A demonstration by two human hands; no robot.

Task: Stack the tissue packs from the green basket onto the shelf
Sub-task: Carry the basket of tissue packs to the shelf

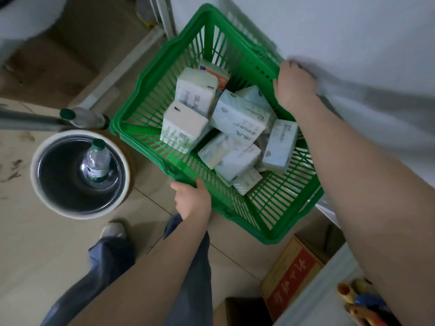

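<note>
A green plastic basket (pixel 150 95) fills the middle of the head view, tilted and held above the floor. Several white and pale-blue tissue packs (pixel 237 116) lie jumbled inside it. My left hand (pixel 193 198) grips the basket's near rim from below the frame's centre. My right hand (pixel 294 88) grips the far right rim, close to a white shelf surface (pixel 353 38) on the right. No pack is in either hand.
A white bucket (pixel 56 201) with a water bottle (pixel 96 161) inside stands on the floor at the left. A second bottle (pixel 82 117) lies behind it. A red-and-tan carton (pixel 292 276) sits at lower right. My legs and a shoe (pixel 113 230) are below.
</note>
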